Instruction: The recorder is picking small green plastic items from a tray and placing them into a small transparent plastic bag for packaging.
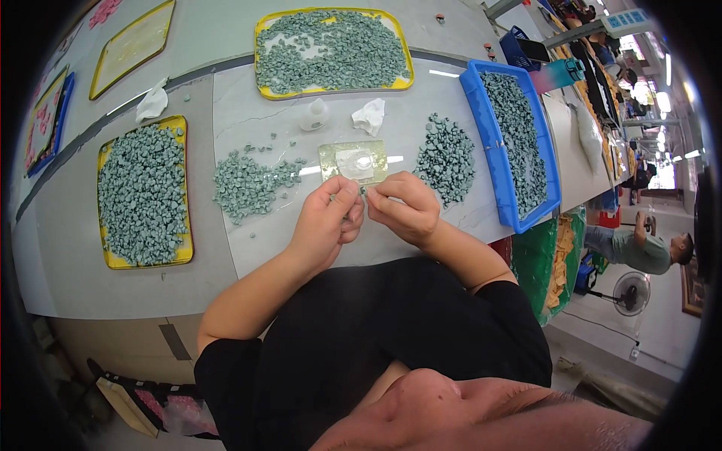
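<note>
hands (329,214) pinch close together, fingers (392,204) curled, forearms (468,249) converging.

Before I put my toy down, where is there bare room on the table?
There's bare table between the left green pile and the full yellow tray beside it, and between that pile and the far yellow tray. The middle is crowded: left hand, right hand, square plate, white bottle, crumpled tissue, and the right green pile.
</note>
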`<control>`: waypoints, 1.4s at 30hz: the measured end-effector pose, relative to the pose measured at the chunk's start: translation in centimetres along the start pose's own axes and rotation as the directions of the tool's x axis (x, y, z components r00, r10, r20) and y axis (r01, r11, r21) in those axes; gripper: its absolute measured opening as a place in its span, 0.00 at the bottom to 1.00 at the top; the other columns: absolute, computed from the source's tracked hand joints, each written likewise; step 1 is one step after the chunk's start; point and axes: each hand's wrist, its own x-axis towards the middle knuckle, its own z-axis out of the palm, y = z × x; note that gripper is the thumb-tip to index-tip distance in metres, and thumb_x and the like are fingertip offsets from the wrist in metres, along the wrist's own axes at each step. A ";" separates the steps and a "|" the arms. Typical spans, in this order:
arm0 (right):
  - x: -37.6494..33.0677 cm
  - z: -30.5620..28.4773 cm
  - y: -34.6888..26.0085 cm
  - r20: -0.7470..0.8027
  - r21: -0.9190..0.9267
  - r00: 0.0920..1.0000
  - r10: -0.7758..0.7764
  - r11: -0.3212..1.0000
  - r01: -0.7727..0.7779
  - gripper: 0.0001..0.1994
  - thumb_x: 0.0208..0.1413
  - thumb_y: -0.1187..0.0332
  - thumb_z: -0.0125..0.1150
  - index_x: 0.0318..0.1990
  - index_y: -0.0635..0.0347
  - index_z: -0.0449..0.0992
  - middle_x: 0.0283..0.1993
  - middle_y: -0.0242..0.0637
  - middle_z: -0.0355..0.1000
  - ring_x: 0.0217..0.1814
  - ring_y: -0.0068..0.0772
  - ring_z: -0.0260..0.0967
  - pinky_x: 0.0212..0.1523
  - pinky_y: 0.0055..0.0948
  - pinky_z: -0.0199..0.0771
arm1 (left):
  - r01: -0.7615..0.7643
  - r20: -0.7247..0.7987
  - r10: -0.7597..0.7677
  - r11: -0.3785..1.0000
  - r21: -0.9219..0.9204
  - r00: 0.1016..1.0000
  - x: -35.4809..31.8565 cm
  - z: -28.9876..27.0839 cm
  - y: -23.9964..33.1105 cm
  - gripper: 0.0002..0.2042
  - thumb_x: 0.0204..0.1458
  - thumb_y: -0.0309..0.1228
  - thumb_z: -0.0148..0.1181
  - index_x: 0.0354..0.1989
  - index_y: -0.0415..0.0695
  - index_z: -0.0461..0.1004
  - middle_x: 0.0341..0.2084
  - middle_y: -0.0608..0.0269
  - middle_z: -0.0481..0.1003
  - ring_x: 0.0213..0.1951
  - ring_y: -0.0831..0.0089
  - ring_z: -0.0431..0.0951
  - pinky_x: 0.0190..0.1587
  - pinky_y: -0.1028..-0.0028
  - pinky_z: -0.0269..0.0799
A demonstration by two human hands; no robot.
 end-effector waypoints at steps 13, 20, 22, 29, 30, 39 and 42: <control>-0.7 1.3 -1.0 -0.098 0.058 0.994 0.042 0.998 -0.036 0.16 0.32 0.85 0.67 0.34 0.68 0.74 0.32 0.40 0.71 0.28 0.34 0.68 0.26 0.28 0.69 | -0.265 -0.051 0.297 0.907 0.327 0.953 -0.9 0.3 -1.2 0.09 0.60 0.34 0.48 0.30 0.44 0.63 0.18 0.73 0.63 0.18 0.88 0.57 0.20 0.85 0.54; -0.5 1.0 -0.7 -0.060 0.150 0.960 0.274 0.953 -0.263 0.14 0.34 0.85 0.66 0.33 0.65 0.76 0.32 0.39 0.72 0.30 0.32 0.70 0.28 0.24 0.70 | -0.277 -0.054 0.337 0.845 0.457 0.940 -0.6 0.1 -1.5 0.08 0.61 0.34 0.46 0.32 0.45 0.62 0.20 0.70 0.64 0.19 0.87 0.55 0.18 0.85 0.49; -0.1 0.8 -0.9 -0.047 0.142 0.947 0.318 0.940 -0.309 0.14 0.34 0.85 0.65 0.33 0.65 0.76 0.32 0.39 0.73 0.30 0.31 0.71 0.28 0.23 0.71 | -0.263 -0.071 0.319 0.871 0.414 0.945 -0.6 0.3 -1.4 0.08 0.61 0.34 0.46 0.32 0.44 0.62 0.20 0.70 0.64 0.18 0.87 0.55 0.18 0.84 0.49; 0.1 0.6 -1.5 -0.060 0.133 0.936 0.346 0.933 -0.336 0.13 0.35 0.85 0.65 0.32 0.65 0.77 0.31 0.38 0.73 0.30 0.30 0.71 0.29 0.23 0.72 | -0.208 -0.035 0.219 0.959 0.194 0.975 -0.7 0.6 -1.0 0.08 0.61 0.34 0.46 0.32 0.44 0.62 0.20 0.69 0.64 0.18 0.87 0.55 0.17 0.84 0.48; 0.1 0.5 -1.5 -0.060 0.134 0.934 0.351 0.930 -0.341 0.13 0.35 0.85 0.65 0.32 0.65 0.77 0.31 0.38 0.73 0.30 0.30 0.71 0.29 0.23 0.72 | -0.197 -0.034 0.205 0.967 0.161 0.978 -0.8 0.7 -0.9 0.08 0.61 0.34 0.46 0.32 0.43 0.63 0.20 0.70 0.64 0.18 0.88 0.56 0.18 0.84 0.50; 0.1 0.1 -1.8 -0.070 -0.037 0.996 0.064 0.997 -0.066 0.14 0.33 0.84 0.66 0.33 0.66 0.76 0.29 0.38 0.71 0.27 0.29 0.69 0.25 0.23 0.69 | -0.302 0.003 0.321 0.887 0.348 0.947 -0.9 1.0 -1.7 0.09 0.61 0.36 0.46 0.32 0.45 0.62 0.19 0.68 0.64 0.18 0.86 0.55 0.17 0.85 0.47; -0.6 0.3 -1.5 -0.036 0.034 0.979 0.203 0.979 -0.202 0.14 0.35 0.84 0.65 0.34 0.66 0.76 0.30 0.39 0.71 0.28 0.29 0.69 0.26 0.23 0.69 | -0.238 -0.019 0.258 0.917 0.319 0.966 -0.8 0.7 -1.5 0.09 0.61 0.36 0.47 0.32 0.45 0.62 0.20 0.69 0.63 0.18 0.86 0.54 0.18 0.85 0.47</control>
